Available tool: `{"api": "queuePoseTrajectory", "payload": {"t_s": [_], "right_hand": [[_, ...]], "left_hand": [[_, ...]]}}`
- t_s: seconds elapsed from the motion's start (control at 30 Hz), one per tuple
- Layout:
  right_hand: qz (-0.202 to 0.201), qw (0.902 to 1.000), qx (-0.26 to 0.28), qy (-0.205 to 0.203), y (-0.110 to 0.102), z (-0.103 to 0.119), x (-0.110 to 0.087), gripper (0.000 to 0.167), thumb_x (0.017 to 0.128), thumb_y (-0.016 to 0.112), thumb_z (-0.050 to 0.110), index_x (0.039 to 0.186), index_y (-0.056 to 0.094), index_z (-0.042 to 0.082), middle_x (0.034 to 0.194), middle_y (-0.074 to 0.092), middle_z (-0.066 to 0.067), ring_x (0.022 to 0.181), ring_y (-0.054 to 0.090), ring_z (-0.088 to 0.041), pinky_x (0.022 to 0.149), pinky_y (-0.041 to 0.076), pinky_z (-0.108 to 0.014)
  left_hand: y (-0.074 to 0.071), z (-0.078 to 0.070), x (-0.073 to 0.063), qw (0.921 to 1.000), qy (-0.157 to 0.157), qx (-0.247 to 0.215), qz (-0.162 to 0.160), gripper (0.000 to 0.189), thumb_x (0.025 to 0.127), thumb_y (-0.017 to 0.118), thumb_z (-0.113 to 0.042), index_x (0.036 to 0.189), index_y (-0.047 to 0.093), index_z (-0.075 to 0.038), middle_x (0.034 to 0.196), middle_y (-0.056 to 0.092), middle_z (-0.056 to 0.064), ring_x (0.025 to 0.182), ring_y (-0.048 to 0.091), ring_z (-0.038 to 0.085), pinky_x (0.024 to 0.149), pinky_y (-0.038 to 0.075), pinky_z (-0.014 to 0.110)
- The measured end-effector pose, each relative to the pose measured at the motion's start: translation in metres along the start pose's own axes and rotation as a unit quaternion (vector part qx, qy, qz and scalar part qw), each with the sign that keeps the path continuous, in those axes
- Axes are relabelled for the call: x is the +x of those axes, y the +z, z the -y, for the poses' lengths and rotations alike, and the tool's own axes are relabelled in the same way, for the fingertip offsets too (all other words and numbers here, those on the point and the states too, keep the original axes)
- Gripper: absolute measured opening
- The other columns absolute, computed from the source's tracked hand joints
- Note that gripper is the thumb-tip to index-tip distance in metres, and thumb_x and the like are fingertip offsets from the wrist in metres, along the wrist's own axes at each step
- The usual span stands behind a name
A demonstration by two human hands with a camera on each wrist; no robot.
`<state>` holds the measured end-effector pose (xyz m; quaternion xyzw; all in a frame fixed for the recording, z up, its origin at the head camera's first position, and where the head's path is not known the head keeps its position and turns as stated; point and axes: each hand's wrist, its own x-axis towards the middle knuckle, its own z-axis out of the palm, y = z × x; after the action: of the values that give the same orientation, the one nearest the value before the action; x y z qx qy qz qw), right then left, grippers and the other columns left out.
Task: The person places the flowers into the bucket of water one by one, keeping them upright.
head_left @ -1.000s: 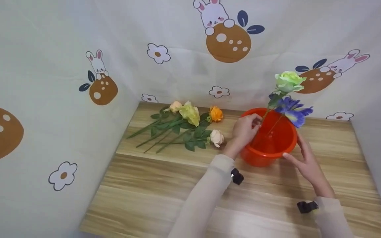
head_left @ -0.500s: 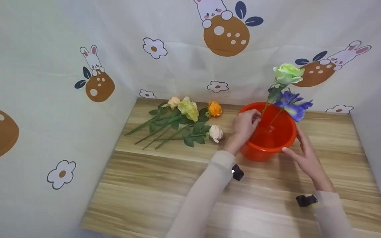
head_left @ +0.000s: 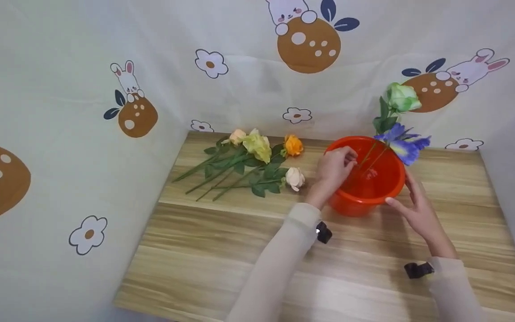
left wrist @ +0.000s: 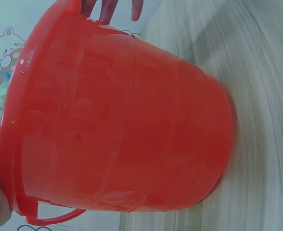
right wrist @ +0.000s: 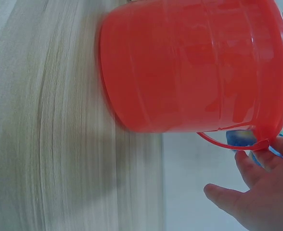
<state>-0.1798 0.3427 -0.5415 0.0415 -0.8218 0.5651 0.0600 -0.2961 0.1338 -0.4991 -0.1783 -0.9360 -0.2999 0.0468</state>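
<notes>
A red plastic bucket [head_left: 358,206] with a thin handle stands upright on the table. Two artificial flowers lean in it towards its far right rim: a pale green rose [head_left: 403,97] and a blue-purple iris [head_left: 405,142]. My left hand [head_left: 334,169] is over the left rim, fingers loosely bent, with a visible gap to the rose stem; only its edge shows in the left wrist view. My right hand [head_left: 420,212] rests against the right side, thumb on the near rim. In the right wrist view, some of its fairly straight fingers [right wrist: 250,168] touch the rim by the handle.
Left of the bucket, several artificial flowers lie on the wooden table [head_left: 186,250]: a yellow-green bloom [head_left: 257,146], an orange rose [head_left: 293,145], a cream rose [head_left: 295,179] and a peach rose [head_left: 237,137]. Printed cloth [head_left: 248,85] hangs behind and at the sides.
The green rose has tipped to the right, and its stem now stands apart from my left fingers, which were pinching it. The right hand has stayed on the bucket. The head view has shifted slightly.
</notes>
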Motion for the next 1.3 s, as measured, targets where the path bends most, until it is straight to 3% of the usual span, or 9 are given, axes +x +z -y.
{"api": "queuePoseTrajectory", "payload": {"t_s": [0.27,0.73,0.87,1.07,1.3], "right_hand": [[-0.002,0.9999,0.007,-0.011,0.002,-0.002,-0.003,0.089,0.090,0.069,0.002,0.161,0.017,0.021,0.164,0.020,-0.018,0.149,0.017,-0.047,0.116,0.007,-0.075],[-0.004,0.9998,0.016,0.006,0.004,-0.002,-0.005,0.087,0.094,0.067,0.006,0.161,0.014,0.023,0.166,0.014,-0.017,0.151,0.012,-0.045,0.117,0.004,-0.073],[-0.024,0.9997,0.006,-0.005,0.007,0.000,-0.008,0.086,0.092,0.068,0.004,0.161,0.018,0.021,0.167,0.017,-0.015,0.153,0.014,-0.040,0.120,0.008,-0.069],[-0.074,0.9969,-0.024,-0.012,0.016,0.006,-0.015,0.086,0.090,0.071,0.004,0.159,0.023,0.019,0.167,0.020,-0.010,0.154,0.018,-0.032,0.126,0.016,-0.052],[-0.110,0.9934,-0.027,0.017,0.031,0.014,-0.020,0.090,0.089,0.075,0.012,0.160,0.020,0.019,0.168,0.016,-0.007,0.156,0.014,-0.027,0.126,0.013,-0.055]], "left_hand": [[-0.001,0.002,-0.002,0.9988,0.000,-0.049,-0.004,0.011,0.092,0.073,-0.023,0.102,0.072,-0.020,0.096,0.075,-0.009,0.085,0.067,-0.001,0.077,0.051,0.005],[-0.004,0.005,-0.004,0.9915,0.004,-0.130,-0.009,0.012,0.091,0.074,-0.021,0.102,0.071,-0.016,0.096,0.075,-0.005,0.084,0.068,0.000,0.075,0.048,0.002],[-0.004,0.006,-0.005,0.9888,0.006,-0.149,-0.010,0.012,0.091,0.074,-0.020,0.101,0.072,-0.015,0.096,0.075,-0.004,0.084,0.068,0.000,0.075,0.049,0.002],[-0.003,0.007,-0.005,0.9868,0.004,-0.161,-0.014,0.012,0.090,0.075,-0.019,0.101,0.072,-0.014,0.096,0.075,-0.003,0.083,0.068,0.000,0.075,0.049,0.002],[-0.003,0.007,-0.005,0.9863,0.006,-0.164,-0.019,0.013,0.090,0.075,-0.018,0.101,0.072,-0.014,0.096,0.076,-0.003,0.083,0.068,-0.001,0.074,0.049,0.001]]}}
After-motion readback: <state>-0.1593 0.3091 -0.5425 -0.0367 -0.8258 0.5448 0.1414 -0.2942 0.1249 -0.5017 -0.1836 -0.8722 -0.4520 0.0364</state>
